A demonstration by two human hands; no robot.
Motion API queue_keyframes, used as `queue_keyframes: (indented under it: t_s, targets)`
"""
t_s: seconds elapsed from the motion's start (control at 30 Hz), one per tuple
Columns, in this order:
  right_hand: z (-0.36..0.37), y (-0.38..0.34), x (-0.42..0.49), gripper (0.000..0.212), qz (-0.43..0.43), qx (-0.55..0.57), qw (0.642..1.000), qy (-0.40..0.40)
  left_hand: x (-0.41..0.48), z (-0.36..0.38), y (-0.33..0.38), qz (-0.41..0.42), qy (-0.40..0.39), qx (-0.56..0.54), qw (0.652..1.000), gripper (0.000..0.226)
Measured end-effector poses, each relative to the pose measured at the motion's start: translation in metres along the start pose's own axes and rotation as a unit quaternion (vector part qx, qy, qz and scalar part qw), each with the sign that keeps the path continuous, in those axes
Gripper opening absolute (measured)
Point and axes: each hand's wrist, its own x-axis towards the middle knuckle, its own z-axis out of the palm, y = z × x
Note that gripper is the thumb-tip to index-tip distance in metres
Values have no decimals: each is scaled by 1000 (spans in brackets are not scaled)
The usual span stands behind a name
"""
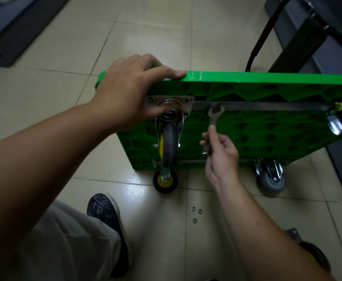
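Caster fitting | grey swivel caster wheel [169,142] on tipped green plastic cart deck [257,136], frame centre | left hand [125,92] grips deck's top edge | right hand [220,157] pinches steel open-end wrench [213,119] beside caster plate | seat wrench squarely on nut, steady deck

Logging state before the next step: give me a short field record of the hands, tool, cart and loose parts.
left hand: grips the top edge of the green platform, thumb by the caster
right hand: holds the wrench, open end up
wrench head: in front of the metal bar; contact unclear
platform: tipped on its side, underside towards the camera
loose parts: three small metal rings on the floor
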Motion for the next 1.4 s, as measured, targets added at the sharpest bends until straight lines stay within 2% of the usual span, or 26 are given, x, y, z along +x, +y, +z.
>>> queue_keyframes:
  t_s: [0.07, 0.2, 0.5, 0.67, 0.97, 1.23, 1.4]
  targets:
    - [5, 21, -5, 27, 24, 43, 999, 8, -1, 1, 0, 1, 0, 1, 1000, 68]
    - [12, 44, -10, 13, 23, 21, 999, 6, -1, 0, 0, 4, 3, 10, 1000, 67]
    - [25, 59, -4, 15, -3, -1, 1000, -12, -1, 2, 0, -3, 8, 9, 1000, 67]
    - [29, 63, -2, 16, -40, 7, 999, 24, 0, 2, 1, -8, 5, 11, 1000, 69]
    - [24, 60, 0, 16, -14, 53, 998, -21, -1, 0, -1, 1, 0, 8, 1000, 69]
    - [19, 47, 10, 15, -53, -22, 998, -40, -1, 1, 0, -5, 1, 2, 1000, 70]
    - [22, 51, 11, 17, -34, -52, 997, -37, 0, 2, 0, -6, 3, 1, 1000, 70]
